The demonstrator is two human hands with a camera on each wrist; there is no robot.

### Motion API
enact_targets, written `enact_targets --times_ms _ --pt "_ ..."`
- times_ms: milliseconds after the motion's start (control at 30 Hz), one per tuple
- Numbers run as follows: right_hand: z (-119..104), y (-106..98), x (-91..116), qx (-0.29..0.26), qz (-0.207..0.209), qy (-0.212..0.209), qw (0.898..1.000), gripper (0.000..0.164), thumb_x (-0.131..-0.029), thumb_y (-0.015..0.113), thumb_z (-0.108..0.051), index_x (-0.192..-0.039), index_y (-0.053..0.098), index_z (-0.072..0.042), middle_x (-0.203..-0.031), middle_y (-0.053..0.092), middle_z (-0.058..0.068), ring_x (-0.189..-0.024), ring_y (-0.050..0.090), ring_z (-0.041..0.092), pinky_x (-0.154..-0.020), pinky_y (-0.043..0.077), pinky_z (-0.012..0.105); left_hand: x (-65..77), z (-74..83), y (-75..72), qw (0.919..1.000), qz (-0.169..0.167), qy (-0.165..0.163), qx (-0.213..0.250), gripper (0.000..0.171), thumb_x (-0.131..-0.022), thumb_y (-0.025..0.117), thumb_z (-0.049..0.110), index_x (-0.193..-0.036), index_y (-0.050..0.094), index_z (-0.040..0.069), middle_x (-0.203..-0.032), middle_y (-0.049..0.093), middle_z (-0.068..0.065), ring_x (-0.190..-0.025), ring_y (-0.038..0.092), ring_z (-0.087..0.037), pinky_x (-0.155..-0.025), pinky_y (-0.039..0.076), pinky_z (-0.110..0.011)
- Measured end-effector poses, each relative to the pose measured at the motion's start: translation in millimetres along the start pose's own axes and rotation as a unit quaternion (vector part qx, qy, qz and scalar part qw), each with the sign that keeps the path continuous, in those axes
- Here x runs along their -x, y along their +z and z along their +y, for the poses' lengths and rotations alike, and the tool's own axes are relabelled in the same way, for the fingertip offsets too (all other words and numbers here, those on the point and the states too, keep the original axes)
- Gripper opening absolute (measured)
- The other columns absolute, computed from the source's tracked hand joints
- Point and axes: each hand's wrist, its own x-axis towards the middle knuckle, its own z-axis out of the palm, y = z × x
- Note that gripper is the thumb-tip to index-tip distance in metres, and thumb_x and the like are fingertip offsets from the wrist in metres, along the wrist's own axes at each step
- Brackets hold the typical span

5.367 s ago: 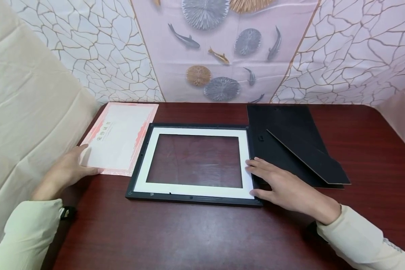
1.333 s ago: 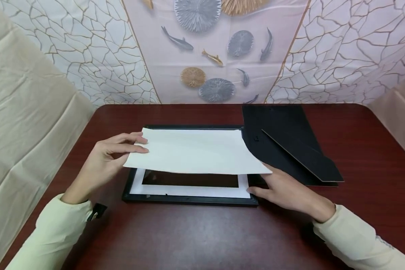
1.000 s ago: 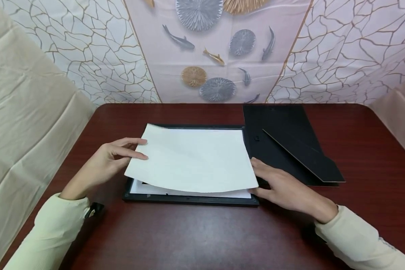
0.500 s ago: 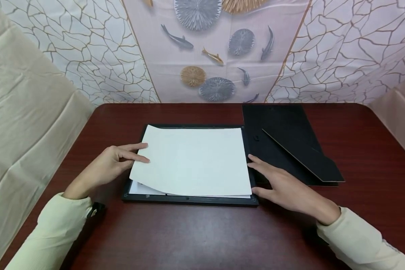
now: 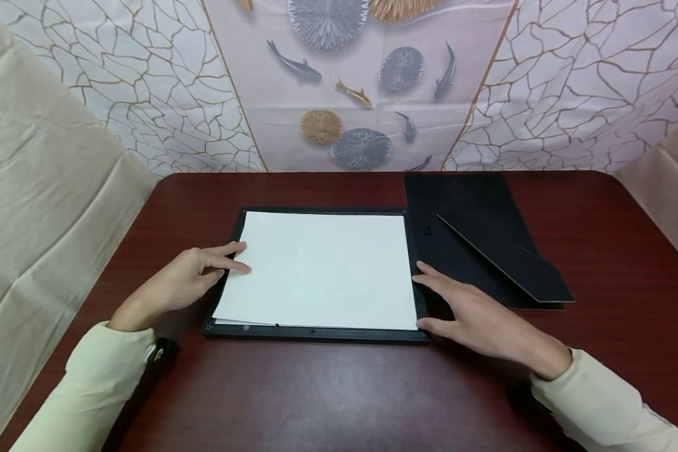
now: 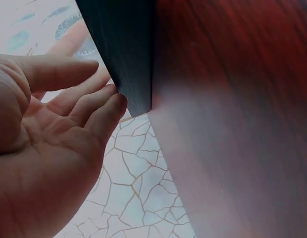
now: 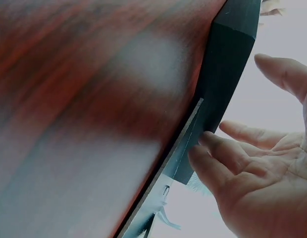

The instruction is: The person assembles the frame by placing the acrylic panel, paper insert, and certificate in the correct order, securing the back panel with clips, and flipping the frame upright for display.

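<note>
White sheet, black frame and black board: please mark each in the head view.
White sheet (image 5: 322,270), head view: middle of its upward face.
Black frame (image 5: 339,335), head view: middle of its near rail.
Black board (image 5: 460,198), head view: its far part.

Underside of wht sheet (image 5: 322,270) hidden, R sleeve (image 5: 593,398) cut off.

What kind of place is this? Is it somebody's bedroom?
I can't tell about a bedroom, but it looks like a little indoor work corner. There's a reddish-brown wood-grain table with a picture frame on it, a fish-patterned hanging behind, and cream cloth beside it.
</note>
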Motion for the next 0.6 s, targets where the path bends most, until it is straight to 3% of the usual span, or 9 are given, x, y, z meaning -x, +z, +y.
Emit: enact_targets --times_ms 67,167,300,400,600 --pt "-0.6 0.4 -0.8 0.001 -0.003 0.001 1.000 0.071 -0.097 0.076 -0.035 -0.156 0.047 -0.009 -0.172 0.028 0.017 -0.150 0.044 0.041 -0.107 0.049 0.060 0.9 0.7 0.3 1.0000 -0.006 -0.002 -0.007 0.043 -0.098 0.053 -0.015 -0.124 0.078 0.009 -0.163 0.046 -0.018 -0.147 0.046 -0.037 -0.050 0.035 -0.023" --pt "-1.8 1.0 -2.1 -0.001 -0.012 0.003 1.000 0.076 -0.094 0.079 -0.038 -0.157 0.046 -0.010 -0.173 0.027 0.017 -0.150 0.043 0.041 -0.107 0.049 0.059 2.3 1.9 0.4 0.9995 -0.014 -0.011 -0.025 0.039 -0.100 0.056 -0.011 -0.128 0.076 0.007 -0.164 0.044 -0.018 -0.157 0.031 -0.040 -0.071 0.047 -0.023" --pt "-4.3 2.1 -4.6 -0.011 -0.022 0.000 1.000 0.084 -0.091 0.081 -0.042 -0.159 0.044 -0.010 -0.174 0.023 0.016 -0.152 0.040 0.041 -0.108 0.048 0.058 4.8 3.1 -0.3 0.9986 -0.019 -0.036 -0.033 0.036 -0.100 0.065 0.000 -0.134 0.072 0.007 -0.167 0.039 -0.018 -0.160 0.022 -0.040 -0.109 0.048 -0.043" --pt "-6.4 2.9 -6.7 -0.019 -0.031 -0.002 0.999 0.089 -0.089 0.083 -0.044 -0.160 0.041 -0.011 -0.175 0.020 0.015 -0.154 0.038 0.041 -0.109 0.047 0.058 6.7 2.7 -0.4 0.9980 -0.024 -0.048 -0.034 0.043 -0.097 0.073 0.007 -0.140 0.068 0.008 -0.169 0.035 -0.018 -0.161 0.019 -0.041 -0.114 0.044 -0.058" --pt "-9.3 4.6 -8.9 -0.020 -0.039 0.002 0.999 0.094 -0.087 0.085 -0.043 -0.162 0.038 -0.011 -0.176 0.017 0.015 -0.153 0.038 0.041 -0.109 0.047 0.058 10.3 0.8 0.5 0.9978 -0.032 -0.048 -0.035 0.059 -0.091 0.082 0.012 -0.146 0.063 0.011 -0.171 0.031 -0.018 -0.162 0.014 -0.042 -0.112 0.046 -0.059"
